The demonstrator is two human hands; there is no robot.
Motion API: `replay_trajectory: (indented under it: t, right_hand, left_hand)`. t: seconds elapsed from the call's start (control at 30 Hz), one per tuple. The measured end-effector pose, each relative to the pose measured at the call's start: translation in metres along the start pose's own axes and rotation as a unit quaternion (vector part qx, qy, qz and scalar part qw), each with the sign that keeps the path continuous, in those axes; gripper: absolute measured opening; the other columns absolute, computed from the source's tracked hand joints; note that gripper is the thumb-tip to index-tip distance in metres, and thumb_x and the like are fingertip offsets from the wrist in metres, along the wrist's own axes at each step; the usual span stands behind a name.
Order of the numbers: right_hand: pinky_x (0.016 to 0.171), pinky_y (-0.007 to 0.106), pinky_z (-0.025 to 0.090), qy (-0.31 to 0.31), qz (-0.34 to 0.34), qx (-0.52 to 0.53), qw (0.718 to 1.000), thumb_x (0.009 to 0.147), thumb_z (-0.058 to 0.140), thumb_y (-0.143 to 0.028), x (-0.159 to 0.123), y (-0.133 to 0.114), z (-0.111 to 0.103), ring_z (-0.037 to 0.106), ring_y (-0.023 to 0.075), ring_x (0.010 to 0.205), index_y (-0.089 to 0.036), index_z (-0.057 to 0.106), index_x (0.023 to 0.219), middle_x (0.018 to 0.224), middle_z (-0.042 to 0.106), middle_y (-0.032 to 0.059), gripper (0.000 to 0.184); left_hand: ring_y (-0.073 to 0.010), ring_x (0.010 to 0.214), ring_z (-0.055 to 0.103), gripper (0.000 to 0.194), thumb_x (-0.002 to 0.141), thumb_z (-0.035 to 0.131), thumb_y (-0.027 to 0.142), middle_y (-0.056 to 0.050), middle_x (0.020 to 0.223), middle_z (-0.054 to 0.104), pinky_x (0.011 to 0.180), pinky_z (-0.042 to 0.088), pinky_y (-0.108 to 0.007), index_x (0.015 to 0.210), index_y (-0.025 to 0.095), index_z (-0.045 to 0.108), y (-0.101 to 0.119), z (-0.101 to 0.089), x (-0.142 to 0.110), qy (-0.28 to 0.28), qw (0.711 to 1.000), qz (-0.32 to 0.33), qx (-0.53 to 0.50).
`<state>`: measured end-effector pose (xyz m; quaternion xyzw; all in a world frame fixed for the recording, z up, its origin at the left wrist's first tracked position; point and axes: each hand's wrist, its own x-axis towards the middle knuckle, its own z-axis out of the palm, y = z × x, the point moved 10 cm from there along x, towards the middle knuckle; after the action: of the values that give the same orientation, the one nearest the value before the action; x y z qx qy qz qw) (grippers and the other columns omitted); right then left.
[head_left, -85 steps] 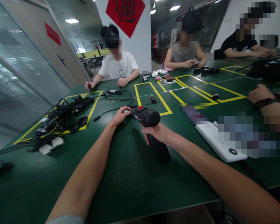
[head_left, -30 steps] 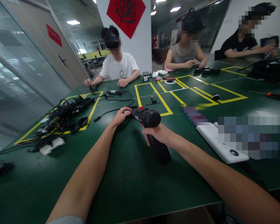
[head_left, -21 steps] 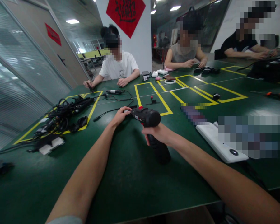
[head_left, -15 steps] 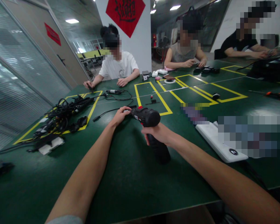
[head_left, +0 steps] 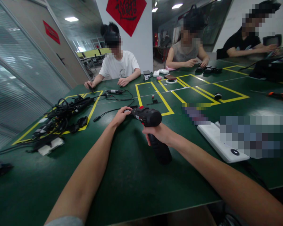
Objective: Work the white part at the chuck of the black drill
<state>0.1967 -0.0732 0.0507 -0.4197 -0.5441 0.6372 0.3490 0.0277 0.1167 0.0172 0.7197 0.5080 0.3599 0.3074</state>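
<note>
Drill (head_left: 149,117), head view: directly in front of me over the green table (head_left: 122,179), rear end towards me, nose pointing away and to the left. Right hand (head_left: 158,133): grip closed round the upper handle, just under the body. Handle slants down towards me; whether its base rests on the table, I cannot tell.

Left hand (head_left: 121,116): laid low at the nose, fingers on a small dark piece (head_left: 134,107) at the table. Whether this grip pinches the piece or only presses it, I cannot tell. Bit and contact point are hidden by the nose and fingers.

Notes on method (judgement): I should hold the drill's axis in line with whatever the nose meets, wrist straight, pushing along the axis rather than sideways. Trigger pressure light and even, since a jerk could make the tip skid towards my left fingers, which lie very near the nose. Better to brace the piece from its side, fingertips behind the tip's line. The loose cable (head_left: 107,111) running just beyond my left hand is best left outside the nose's path.
</note>
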Motion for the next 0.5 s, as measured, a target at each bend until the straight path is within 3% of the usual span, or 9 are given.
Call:
replay_trajectory:
  t: [0.5]
  right_hand:
    - [0.048,0.027,0.043,0.002,-0.004,0.003,1.0,0.072,0.06,-0.02,0.0005,-0.001,-0.0006,0.058,0.0148,0.044,-0.016,0.056,0.059,0.053,0.058,0.0022,0.015]
  left_hand:
    - [-0.022,0.099,0.056,0.031,0.076,0.06,0.034,-0.003,0.103,0.067,0.095,0.043,-0.037,0.102,0.021,0.069,-0.0044,0.0015,0.0037,-0.004,1.0,0.011,-0.017]
